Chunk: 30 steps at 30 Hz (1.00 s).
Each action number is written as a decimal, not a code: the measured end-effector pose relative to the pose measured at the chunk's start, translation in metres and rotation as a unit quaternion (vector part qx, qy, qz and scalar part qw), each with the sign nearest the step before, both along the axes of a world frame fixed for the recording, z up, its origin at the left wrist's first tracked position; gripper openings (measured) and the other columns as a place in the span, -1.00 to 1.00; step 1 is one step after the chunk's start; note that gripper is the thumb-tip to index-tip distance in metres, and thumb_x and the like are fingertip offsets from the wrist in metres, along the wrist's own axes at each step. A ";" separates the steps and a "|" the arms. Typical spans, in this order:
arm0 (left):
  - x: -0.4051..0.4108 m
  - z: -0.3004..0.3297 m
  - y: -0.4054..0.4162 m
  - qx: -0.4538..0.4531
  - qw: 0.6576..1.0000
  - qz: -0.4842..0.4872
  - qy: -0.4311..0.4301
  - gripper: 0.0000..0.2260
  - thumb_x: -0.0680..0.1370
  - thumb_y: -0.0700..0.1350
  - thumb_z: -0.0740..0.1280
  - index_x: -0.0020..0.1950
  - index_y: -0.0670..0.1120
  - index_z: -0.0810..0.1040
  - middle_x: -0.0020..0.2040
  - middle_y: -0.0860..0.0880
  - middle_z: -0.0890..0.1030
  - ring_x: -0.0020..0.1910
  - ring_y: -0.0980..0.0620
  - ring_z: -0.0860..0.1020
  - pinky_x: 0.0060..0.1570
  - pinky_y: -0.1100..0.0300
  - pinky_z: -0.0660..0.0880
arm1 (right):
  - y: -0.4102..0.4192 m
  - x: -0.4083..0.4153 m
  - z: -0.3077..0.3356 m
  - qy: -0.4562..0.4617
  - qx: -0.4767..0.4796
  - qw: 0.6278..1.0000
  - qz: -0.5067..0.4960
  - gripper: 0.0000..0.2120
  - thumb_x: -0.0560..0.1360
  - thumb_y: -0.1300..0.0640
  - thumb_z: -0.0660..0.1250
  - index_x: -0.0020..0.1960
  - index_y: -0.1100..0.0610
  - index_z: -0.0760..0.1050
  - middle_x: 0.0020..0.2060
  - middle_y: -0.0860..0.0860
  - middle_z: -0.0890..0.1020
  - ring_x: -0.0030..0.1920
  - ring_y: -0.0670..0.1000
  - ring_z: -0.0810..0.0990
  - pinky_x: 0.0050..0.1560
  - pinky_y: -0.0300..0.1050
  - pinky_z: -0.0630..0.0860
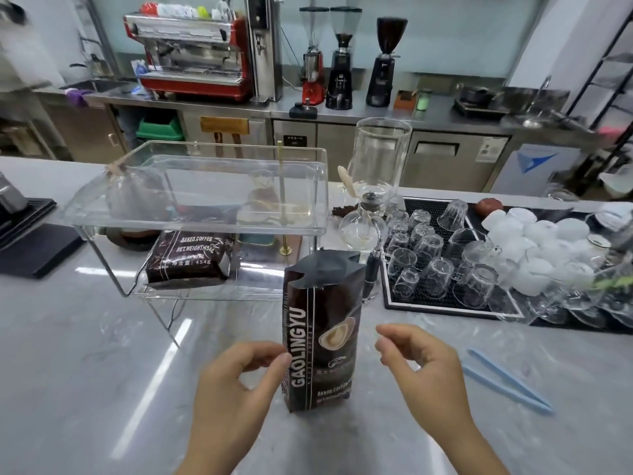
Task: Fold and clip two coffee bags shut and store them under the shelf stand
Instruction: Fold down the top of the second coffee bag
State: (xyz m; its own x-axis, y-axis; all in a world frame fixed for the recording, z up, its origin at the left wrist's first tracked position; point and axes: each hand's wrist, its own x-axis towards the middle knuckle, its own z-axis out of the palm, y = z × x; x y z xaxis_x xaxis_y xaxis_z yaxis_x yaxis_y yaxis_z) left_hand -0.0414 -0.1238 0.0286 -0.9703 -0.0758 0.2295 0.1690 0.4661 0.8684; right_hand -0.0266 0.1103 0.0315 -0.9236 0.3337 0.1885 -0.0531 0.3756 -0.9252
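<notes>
One dark foil coffee bag lies stored under clear acrylic shelf stand; second upright dark bag unfolded, unclipped on desk; left hand open, fingertips touching it; right hand open, empty; pale blue plastic clip unused nearby.

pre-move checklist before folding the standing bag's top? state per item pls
1. Standing coffee bag upright on the counter: ok.
2. Its top unfolded, ready to fold: ok.
3. Left hand at the bag's side, fingertip touching: ok.
4. Right hand empty, apart from the bag: ok.
5. Blue clip on the counter to the right of the bag: ok.
6. First bag lying under the clear shelf stand: ok; whether clipped: cannot tell.
</notes>
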 end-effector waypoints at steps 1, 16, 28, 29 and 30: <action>0.002 -0.003 0.002 -0.001 1.000 0.007 -0.005 -0.85 0.37 -0.16 0.55 -0.21 0.09 0.69 -0.24 0.19 0.71 -0.20 0.16 0.66 -0.13 0.25 0.57 | 0.003 -0.002 -0.006 -0.011 -0.001 1.000 0.007 -0.78 0.43 0.26 0.46 -0.13 -0.08 0.67 -0.24 -0.10 0.73 -0.24 -0.02 0.69 -0.11 0.05 0.66; 0.004 -0.017 0.014 -0.033 0.999 0.020 -0.038 -0.76 0.38 -0.12 0.55 -0.20 0.24 0.63 -0.19 0.31 0.68 -0.22 0.22 0.65 -0.11 0.16 0.62 | 0.007 -0.021 -0.032 -0.099 0.009 0.988 0.114 -0.78 0.38 0.18 0.52 0.00 0.00 0.67 -0.19 -0.04 0.74 -0.19 -0.06 0.69 -0.07 -0.15 0.64; 0.001 -0.036 0.022 -0.039 0.999 -0.004 0.029 -0.85 0.28 -0.25 0.59 -0.30 -0.05 0.69 -0.36 0.12 0.66 -0.37 0.16 0.61 -0.32 0.37 0.50 | 0.001 -0.015 -0.029 -0.096 0.063 0.983 0.140 -0.74 0.15 0.15 0.64 -0.28 0.07 0.58 -0.35 0.00 0.66 -0.27 -0.05 0.57 -0.20 -0.23 0.52; 0.002 -0.039 0.023 -0.039 0.998 -0.006 0.044 -0.89 0.28 -0.21 0.57 -0.30 -0.07 0.68 -0.39 0.13 0.64 -0.37 0.17 0.60 -0.34 0.33 0.50 | 0.004 -0.012 -0.029 -0.093 0.069 0.983 0.141 -0.74 0.15 0.14 0.64 -0.29 0.08 0.58 -0.36 0.01 0.66 -0.28 -0.03 0.57 -0.22 -0.23 0.51; 0.002 -0.040 0.024 -0.034 0.998 -0.009 0.055 -0.92 0.28 -0.19 0.55 -0.31 -0.08 0.67 -0.39 0.14 0.63 -0.38 0.19 0.58 -0.35 0.33 0.50 | 0.006 -0.009 -0.030 -0.086 0.073 0.984 0.139 -0.74 0.15 0.14 0.64 -0.30 0.09 0.58 -0.37 0.02 0.66 -0.28 -0.02 0.56 -0.24 -0.24 0.49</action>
State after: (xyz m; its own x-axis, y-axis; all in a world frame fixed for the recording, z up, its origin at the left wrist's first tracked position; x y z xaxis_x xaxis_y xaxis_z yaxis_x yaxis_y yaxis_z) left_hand -0.0389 -0.0994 -0.0114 -0.9399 -0.0382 0.3394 0.2713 0.5199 0.8100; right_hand -0.0357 0.1165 0.0019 -0.9978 0.0452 0.0484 -0.0194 0.4989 -0.8665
